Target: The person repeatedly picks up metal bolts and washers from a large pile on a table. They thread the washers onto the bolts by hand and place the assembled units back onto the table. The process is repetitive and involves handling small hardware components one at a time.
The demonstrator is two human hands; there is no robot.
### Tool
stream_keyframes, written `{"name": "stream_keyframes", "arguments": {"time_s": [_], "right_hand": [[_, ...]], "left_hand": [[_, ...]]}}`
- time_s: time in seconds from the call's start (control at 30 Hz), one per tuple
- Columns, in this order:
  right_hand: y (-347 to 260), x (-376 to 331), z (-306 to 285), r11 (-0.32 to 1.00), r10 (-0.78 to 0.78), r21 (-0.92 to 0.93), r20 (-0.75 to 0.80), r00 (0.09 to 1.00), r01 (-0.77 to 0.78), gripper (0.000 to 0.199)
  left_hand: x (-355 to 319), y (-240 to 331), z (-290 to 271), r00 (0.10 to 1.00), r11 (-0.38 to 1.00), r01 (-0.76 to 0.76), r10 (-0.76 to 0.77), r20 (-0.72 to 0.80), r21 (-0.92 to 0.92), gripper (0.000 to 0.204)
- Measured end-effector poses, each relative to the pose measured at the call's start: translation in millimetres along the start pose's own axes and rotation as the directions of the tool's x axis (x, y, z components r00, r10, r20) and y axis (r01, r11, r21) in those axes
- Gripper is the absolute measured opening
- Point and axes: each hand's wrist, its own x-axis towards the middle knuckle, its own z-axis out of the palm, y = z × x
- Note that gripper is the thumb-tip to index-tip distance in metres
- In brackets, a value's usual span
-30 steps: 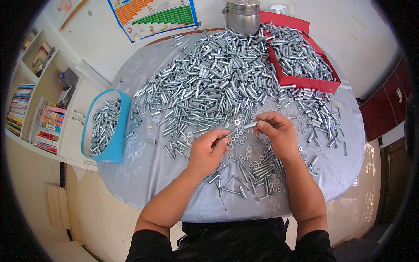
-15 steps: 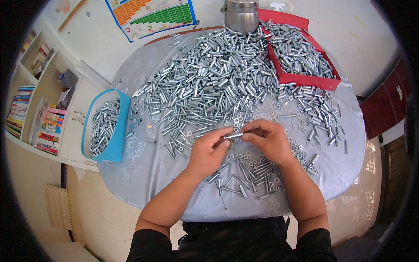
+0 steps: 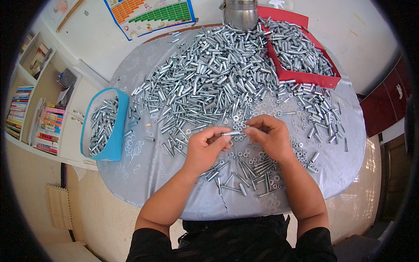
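My left hand pinches a silvery sleeve anchor between thumb and fingers, its shaft lying level and pointing toward my other hand. Just right of the anchor's free end, my right hand has its thumb and fingertips drawn together. Whatever small piece they may hold cannot be made out. Loose washers and nuts lie beyond the fingertips. Below the hands, bolts and sleeves are scattered on the grey tablecloth.
A big heap of metal sleeves and bolts covers the far half of the table. At back right stands a red box full of them; at left, a blue box holds more. A steel pot stands behind the heap.
My right hand has drawn slightly right, off the end of the anchor it was touching. My left hand keeps hold of the anchor and has shifted a little left.
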Motion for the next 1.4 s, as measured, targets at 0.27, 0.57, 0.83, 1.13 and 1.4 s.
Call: {"name": "stream_keyframes", "arguments": {"time_s": [0.27, 0.57, 0.83, 1.13, 1.4], "right_hand": [[2, 2, -29, 0.594, -0.276, -0.653, 0.382, 0.882, 0.469, 0.014], [6, -1, -23, 0.564, -0.242, -0.694, 0.380, 0.893, 0.448, 0.014], [6, -1, -24, 0.559, -0.211, -0.706, 0.385, 0.899, 0.434, 0.013], [6, -1, -22, 0.572, -0.212, -0.716, 0.342, 0.915, 0.400, 0.017], [3, -1, -21, 0.574, -0.186, -0.722, 0.344, 0.920, 0.386, 0.015]], "left_hand": [[3, -5, -2, 0.998, 1.000, -0.014, 0.013, -0.064, -0.007, 0.022], [3, -6, -2, 0.999, 1.000, -0.013, 0.012, -0.047, -0.010, 0.022], [3, -7, -2, 0.999, 1.000, -0.013, 0.013, -0.041, -0.017, 0.022], [4, -6, -1, 0.999, 0.999, -0.016, 0.015, -0.042, -0.034, 0.022], [3, -7, 0, 1.000, 1.000, -0.003, 0.003, -0.029, 0.000, 0.022]]}}
